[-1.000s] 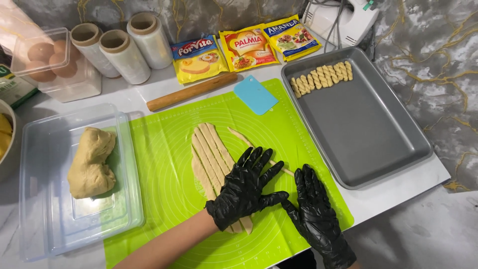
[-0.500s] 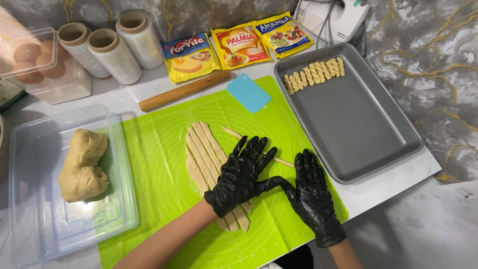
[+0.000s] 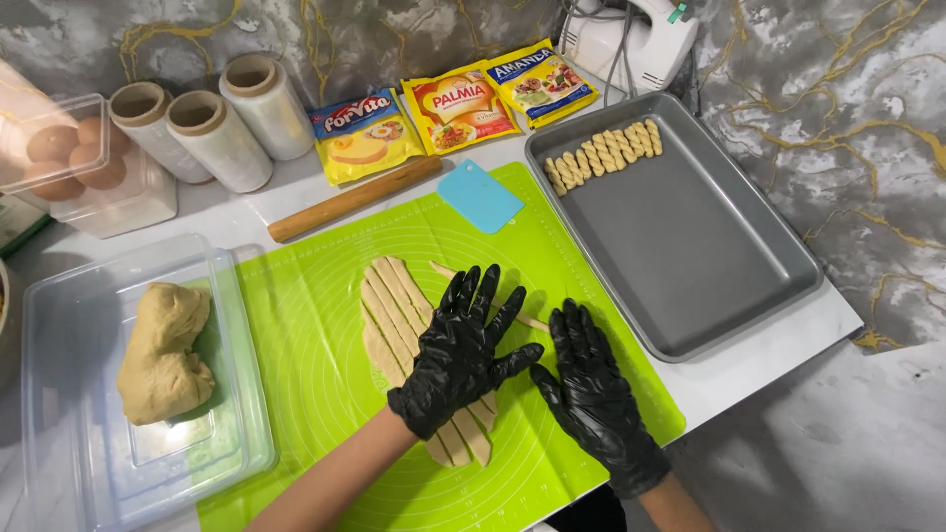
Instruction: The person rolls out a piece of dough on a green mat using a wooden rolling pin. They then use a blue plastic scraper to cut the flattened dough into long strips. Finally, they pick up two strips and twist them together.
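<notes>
I see a pale tan dough sheet [image 3: 399, 320], rolled flat & cut into long narrow strips, lying mid-mat on a bright green silicone mat [image 3: 296, 325] w/ printed circle guides. Strips run lengthwise from upper-left to lower-right in the head view, long axis slightly diagonal, near ends hidden under the left hand. One thin strip [image 3: 440, 268] lies apart on the right side of the sheet, slanting down-right toward the gap between the hands.

Both hands wear shiny, wrinkled black gloves. Left hand [image 3: 463, 360] lies palm-down on the lower part of the sheet, fingers [image 3: 483, 296] spread wide & flat, clasping nothing, just pressing on the dough. Right hand [image 3: 591, 394] rests flat on the mat just beside it, fingers [image 3: 579, 330] extended & loosely together, released; fingertips are near the loose strip's end, contact I can't tell. The two thumbs nearly meet.

Right of the mat: grey metal baking tray [image 3: 690, 256], rectangular, matte, w/ a row of small twisted dough sticks [image 3: 603, 155] in its far-left corner. Left: clear plastic tub [image 3: 59, 394] holding a lumpy dough mass [image 3: 163, 350]. Beyond the mat on the white bench [image 3: 778, 340]: a wooden rolling pin [image 3: 355, 199] lying diagonal, a blue plastic scraper [image 3: 480, 197].
</notes>
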